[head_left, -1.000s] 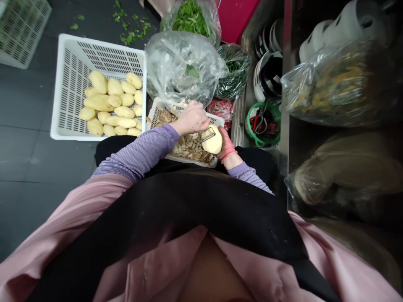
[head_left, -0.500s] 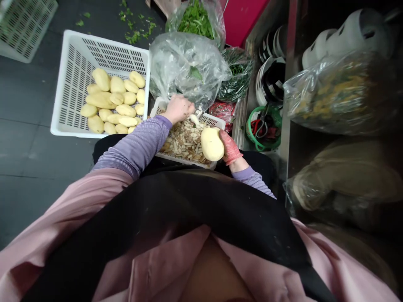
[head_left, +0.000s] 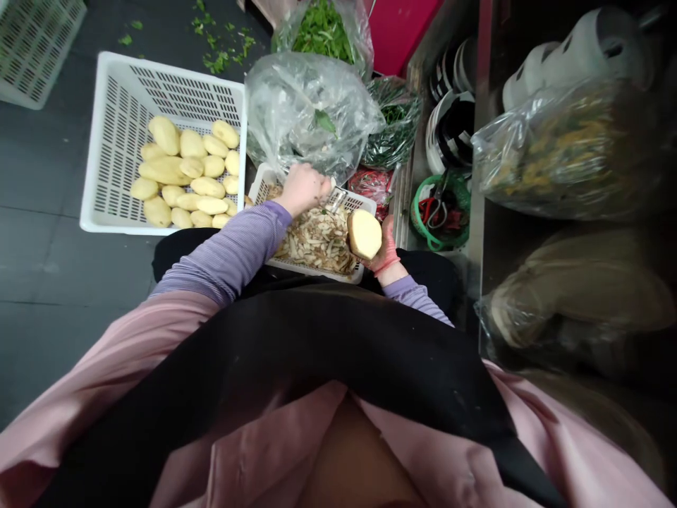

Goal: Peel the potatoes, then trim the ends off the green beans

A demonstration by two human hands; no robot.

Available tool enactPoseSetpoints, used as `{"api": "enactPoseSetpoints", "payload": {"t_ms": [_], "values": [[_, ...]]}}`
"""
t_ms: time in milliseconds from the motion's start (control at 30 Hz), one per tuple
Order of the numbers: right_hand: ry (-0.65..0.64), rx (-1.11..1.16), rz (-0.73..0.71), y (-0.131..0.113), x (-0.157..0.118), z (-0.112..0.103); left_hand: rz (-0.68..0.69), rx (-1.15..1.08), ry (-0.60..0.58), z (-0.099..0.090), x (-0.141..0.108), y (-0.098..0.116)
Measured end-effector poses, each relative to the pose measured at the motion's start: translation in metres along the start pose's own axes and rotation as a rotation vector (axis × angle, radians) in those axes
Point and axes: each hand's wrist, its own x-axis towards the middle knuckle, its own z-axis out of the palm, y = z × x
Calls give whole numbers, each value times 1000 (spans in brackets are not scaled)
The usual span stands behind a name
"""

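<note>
My left hand [head_left: 305,189], bare, is closed round a peeler [head_left: 337,200] above a small white basket [head_left: 260,185] full of potato peelings [head_left: 317,236]. On the basket's right side my right hand [head_left: 385,248], in a reddish glove, grips a large potato [head_left: 364,234]. The potato's upper face is pale and peeled, while brown skin shows along its left edge. The peeler's metal head is a short distance left of the potato, not touching it. Several peeled potatoes [head_left: 165,169] lie in a large white basket [head_left: 91,155] at the left.
Plastic bags of greens [head_left: 325,32] and a crumpled clear bag [head_left: 312,113] stand beyond the small basket. At the right are a green basket [head_left: 434,243] with scissors, and a metal shelf [head_left: 474,247] holding a bagged yellowish item [head_left: 560,159]. Leaf scraps [head_left: 216,46] lie on the floor.
The potato in my right hand has turned, so skin now shows on its left side, and it has shifted slightly right. The peeler in my left hand is in clearer view. The whole view has shifted slightly.
</note>
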Motion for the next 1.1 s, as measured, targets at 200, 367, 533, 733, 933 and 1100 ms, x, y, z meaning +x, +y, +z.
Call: {"api": "enactPoseSetpoints", "payload": {"t_ms": [200,367,533,733,933,1100], "values": [[27,120,7,15,10,9,132,5,-90,-3,-22,91],[60,139,5,21,9,15,296,-48,-117,7,-28,94],[134,42,30,16,1,13,-12,12,-41,5,-11,40],[116,0,-79,22,-2,20,67,-51,-63,4,-10,39],[178,46,-55,17,-9,35,-81,20,-51,3,-8,36],[121,3,-76,14,-5,29,-11,-20,-113,11,-10,31]]}}
